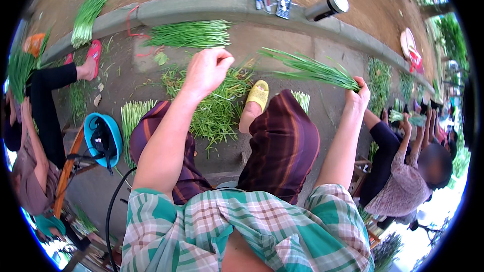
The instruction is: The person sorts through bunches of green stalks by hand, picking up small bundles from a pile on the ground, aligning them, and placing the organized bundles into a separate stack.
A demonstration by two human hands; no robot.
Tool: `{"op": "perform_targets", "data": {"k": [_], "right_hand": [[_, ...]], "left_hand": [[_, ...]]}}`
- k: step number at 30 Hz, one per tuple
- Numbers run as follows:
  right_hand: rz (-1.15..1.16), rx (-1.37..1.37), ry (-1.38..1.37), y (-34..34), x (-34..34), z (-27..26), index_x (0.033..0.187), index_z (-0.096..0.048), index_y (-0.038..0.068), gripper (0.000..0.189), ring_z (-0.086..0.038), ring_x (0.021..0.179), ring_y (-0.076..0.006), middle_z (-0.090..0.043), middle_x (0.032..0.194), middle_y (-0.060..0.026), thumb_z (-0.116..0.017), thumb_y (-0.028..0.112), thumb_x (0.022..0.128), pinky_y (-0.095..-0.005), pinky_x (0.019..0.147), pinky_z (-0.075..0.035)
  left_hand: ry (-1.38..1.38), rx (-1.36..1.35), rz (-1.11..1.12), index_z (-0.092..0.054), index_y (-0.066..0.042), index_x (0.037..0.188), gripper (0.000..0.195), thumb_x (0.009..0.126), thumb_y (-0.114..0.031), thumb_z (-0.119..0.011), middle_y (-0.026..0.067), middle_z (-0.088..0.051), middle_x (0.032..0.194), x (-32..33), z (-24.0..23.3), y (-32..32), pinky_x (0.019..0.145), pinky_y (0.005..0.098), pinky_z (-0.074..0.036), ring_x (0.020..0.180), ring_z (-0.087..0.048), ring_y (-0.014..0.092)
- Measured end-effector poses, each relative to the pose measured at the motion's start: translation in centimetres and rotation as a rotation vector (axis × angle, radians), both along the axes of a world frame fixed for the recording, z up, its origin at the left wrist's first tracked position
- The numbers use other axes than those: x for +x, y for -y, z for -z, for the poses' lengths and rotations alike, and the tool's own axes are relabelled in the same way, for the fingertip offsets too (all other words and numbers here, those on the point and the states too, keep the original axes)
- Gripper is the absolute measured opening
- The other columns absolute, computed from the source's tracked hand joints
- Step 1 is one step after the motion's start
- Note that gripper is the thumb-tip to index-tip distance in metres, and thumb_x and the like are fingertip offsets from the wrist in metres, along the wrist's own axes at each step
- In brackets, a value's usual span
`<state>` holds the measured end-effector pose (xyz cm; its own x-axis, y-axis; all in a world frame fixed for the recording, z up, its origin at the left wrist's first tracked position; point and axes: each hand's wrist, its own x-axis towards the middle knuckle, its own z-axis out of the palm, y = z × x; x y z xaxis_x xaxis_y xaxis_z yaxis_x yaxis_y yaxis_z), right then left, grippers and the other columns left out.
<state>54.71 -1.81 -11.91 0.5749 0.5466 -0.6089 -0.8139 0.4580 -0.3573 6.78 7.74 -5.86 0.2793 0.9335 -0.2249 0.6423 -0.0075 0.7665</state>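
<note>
My right hand (358,92) is closed round one end of a bunch of long green stalks (312,68), whose leafy tips point left over the pavement. My left hand (210,68) is raised with curled fingers above a pile of loose green cuttings (215,113); whether anything thin is between its fingers cannot be told. Beyond it, a bundle of green stalks (191,34) lies along the curb. Pale-ended stalks (132,119) stick out beside my left knee, and another pale-ended bundle (301,100) shows behind my right knee.
On the concrete curb (189,7) are a steel flask (327,6), a keypad phone (283,6) and white cords. A blue basin (90,139) holds a black bag. People sit at both sides, handling stalks. A red string (130,26) lies across the curb.
</note>
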Motion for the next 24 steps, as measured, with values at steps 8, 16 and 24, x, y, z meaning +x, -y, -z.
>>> {"op": "perform_targets", "data": {"k": [8, 16, 24], "right_hand": [[-0.126, 0.032, -0.004, -8.9, -7.4, -5.8, 0.067, -0.042, 0.009, 0.021, -0.051, 0.055, -0.0156, -0.047, 0.059, -0.0027, -0.047, -0.003, 0.083, -0.0270, 0.057, -0.048], [-0.284, 0.112, -0.046, -12.4, -14.2, -8.4, 0.071, -0.044, 0.006, 0.019, -0.054, 0.058, -0.0177, -0.049, 0.062, -0.0045, -0.050, 0.004, 0.088, -0.0292, 0.061, -0.051], [-0.366, 0.134, -0.110, -15.0, -19.1, -8.7, 0.070, -0.047, 0.005, 0.015, -0.057, 0.058, -0.0174, -0.052, 0.061, -0.0057, -0.048, -0.001, 0.083, -0.0290, 0.061, -0.052]], "left_hand": [[0.382, -0.030, -0.125, -0.071, -0.002, 0.100, 0.016, 0.088, -0.011, -0.066, 0.0058, -0.072, 0.092, -1.6, -1.5, -0.8, 0.079, 0.0271, -0.052, 0.083, -0.065, 0.011], [0.438, -0.063, -0.110, -0.065, -0.004, 0.113, 0.032, 0.081, -0.005, -0.069, 0.0079, -0.070, 0.093, -5.4, -3.4, -0.6, 0.081, 0.0295, -0.054, 0.088, -0.066, 0.015], [0.607, -0.064, -0.174, -0.067, -0.003, 0.109, 0.031, 0.079, 0.000, -0.069, 0.0066, -0.070, 0.091, -8.3, -4.9, -0.3, 0.077, 0.0272, -0.053, 0.084, -0.065, 0.012]]}}
